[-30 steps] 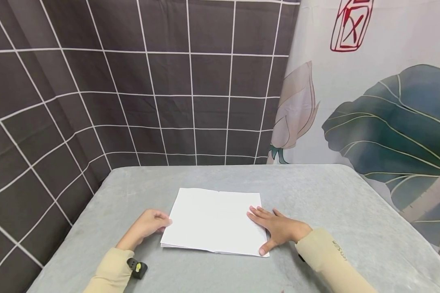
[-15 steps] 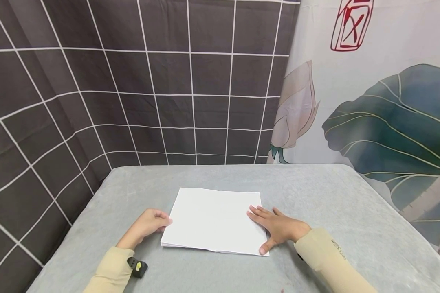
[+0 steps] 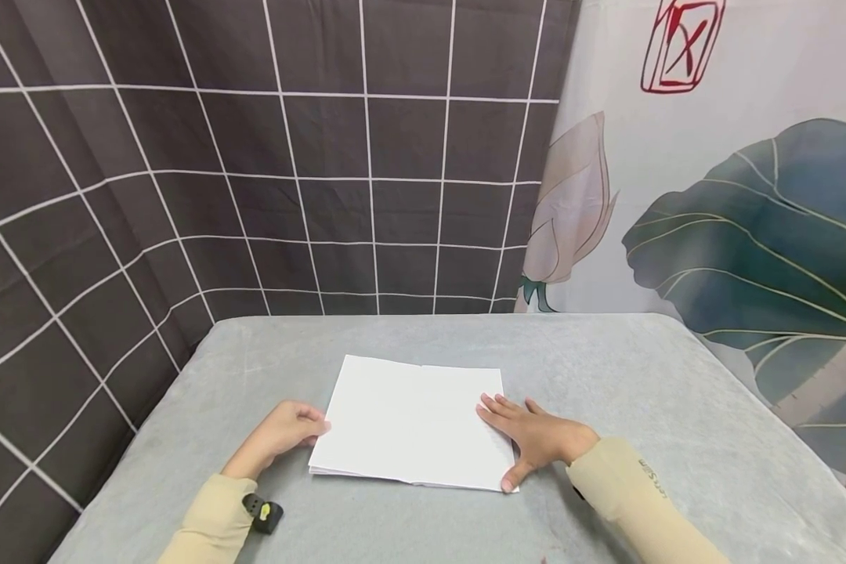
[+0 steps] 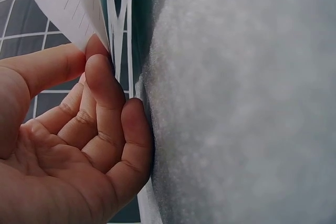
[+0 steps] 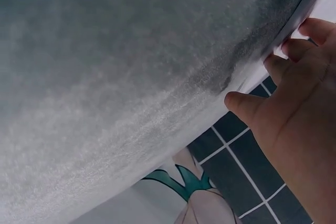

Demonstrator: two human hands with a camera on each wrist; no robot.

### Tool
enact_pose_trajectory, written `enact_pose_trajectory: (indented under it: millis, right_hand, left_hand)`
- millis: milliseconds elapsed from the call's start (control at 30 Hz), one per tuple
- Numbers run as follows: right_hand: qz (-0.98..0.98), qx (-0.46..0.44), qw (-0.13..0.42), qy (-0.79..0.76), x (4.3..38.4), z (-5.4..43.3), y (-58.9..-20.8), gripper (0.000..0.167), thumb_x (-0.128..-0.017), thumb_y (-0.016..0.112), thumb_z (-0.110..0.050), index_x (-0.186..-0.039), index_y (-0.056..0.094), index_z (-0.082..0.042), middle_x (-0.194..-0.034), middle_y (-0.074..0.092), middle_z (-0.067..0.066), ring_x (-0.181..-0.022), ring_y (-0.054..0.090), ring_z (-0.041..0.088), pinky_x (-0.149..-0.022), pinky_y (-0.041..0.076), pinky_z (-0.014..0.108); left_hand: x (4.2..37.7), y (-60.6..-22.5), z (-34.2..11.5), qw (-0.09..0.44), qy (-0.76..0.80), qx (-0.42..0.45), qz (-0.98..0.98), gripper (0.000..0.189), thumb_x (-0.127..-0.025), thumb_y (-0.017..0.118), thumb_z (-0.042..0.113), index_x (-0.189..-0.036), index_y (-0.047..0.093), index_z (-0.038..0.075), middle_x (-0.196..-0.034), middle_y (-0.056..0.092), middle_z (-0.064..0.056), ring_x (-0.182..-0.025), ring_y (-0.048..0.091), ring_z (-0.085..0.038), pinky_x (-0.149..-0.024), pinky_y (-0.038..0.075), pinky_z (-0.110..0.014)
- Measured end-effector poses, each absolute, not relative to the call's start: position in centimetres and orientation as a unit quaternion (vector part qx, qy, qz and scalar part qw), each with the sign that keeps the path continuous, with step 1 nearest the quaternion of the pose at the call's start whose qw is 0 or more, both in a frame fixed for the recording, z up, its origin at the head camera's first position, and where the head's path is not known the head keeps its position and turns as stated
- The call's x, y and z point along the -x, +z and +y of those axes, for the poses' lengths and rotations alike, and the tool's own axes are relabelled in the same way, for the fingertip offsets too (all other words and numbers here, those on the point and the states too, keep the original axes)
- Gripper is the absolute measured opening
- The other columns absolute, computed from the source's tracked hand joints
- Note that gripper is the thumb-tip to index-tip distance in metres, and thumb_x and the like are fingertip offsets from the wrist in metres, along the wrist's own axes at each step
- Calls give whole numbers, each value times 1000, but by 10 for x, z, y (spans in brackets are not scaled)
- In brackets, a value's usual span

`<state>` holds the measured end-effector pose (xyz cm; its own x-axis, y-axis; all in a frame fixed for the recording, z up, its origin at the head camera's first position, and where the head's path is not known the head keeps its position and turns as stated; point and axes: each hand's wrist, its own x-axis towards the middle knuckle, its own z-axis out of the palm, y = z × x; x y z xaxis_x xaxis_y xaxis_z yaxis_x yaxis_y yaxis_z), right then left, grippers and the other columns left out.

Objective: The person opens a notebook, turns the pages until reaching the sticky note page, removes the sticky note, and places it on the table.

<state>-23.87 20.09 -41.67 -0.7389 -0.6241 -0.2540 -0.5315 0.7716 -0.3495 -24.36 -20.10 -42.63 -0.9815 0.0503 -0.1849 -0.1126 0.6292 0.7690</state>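
Observation:
An open notebook (image 3: 412, 423) with white pages lies in front of me in the head view. At its left edge, my left hand (image 3: 292, 429) pinches a page between thumb and index finger. The left wrist view shows that page (image 4: 71, 6) with ruled lines, bent up from the sheets below; the other fingers of the left hand (image 4: 89, 124) are curled beneath. My right hand (image 3: 536, 436) rests on the right page with its fingers spread and the thumb near the lower right corner. In the right wrist view, the right hand (image 5: 296, 108) touches the page edge.
A grey cloth-covered table (image 3: 585, 368) bears the notebook. Behind it and to the left hangs a dark curtain (image 3: 324, 157) with a white grid. On the right is a pale curtain (image 3: 606, 47) with a lotus print. A black strap device (image 3: 264, 513) sits on the left wrist.
The far left corner of the page has risen slightly. Both hands stay where they were, and the head view has tilted a little.

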Motion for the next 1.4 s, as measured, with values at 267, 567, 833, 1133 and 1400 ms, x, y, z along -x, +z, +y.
enact_pose_trajectory:
  millis: [267, 567, 833, 1133, 1400]
  right_hand:
    - [922, 317, 175, -136, 239, 201, -419, 122, -59, 78, -60, -151, 23, -2, -160, 15, 18, -146, 15, 40, -110, 10, 69]
    - [928, 308, 167, -130, 237, 200, -419, 119, -60, 80, -56, -151, 23, -2, -160, 16, 16, -146, 16, 38, -111, 12, 67]
    - [930, 301, 161, -133, 236, 200, -419, 114, -62, 77, -56, -151, 26, -4, -160, 18, 16, -146, 19, 38, -111, 12, 67]
    - [930, 302, 155, -141, 236, 199, -419, 109, -65, 76, -55, -149, 29, -4, -159, 21, 16, -145, 21, 38, -110, 13, 68]
    - [931, 292, 164, -147, 236, 199, -418, 108, -66, 76, -54, -150, 29, -5, -159, 20, 15, -146, 20, 37, -111, 11, 67]
  left_hand:
    - [243, -424, -201, 99, 428, 19, 898, 25, -83, 69, 15, -97, 66, -6, -80, 68, -7, -71, 61, -15, -65, 51, -30]
    - [242, -424, -201, 97, 425, 20, 900, 25, -83, 69, 16, -96, 66, -5, -77, 67, -4, -70, 60, -15, -63, 48, -29]
    - [241, -421, -198, 96, 427, 19, 899, 24, -83, 69, 15, -95, 66, -5, -75, 66, -4, -68, 59, -15, -62, 48, -28]
    - [244, -413, -200, 68, 419, -26, 905, 23, -83, 69, 17, -94, 65, -3, -75, 66, -4, -66, 58, -15, -61, 45, -28]
    - [253, -384, -192, 5, 375, -56, 926, 21, -86, 66, 21, -94, 68, 1, -82, 66, -8, -72, 60, -17, -65, 48, -30]
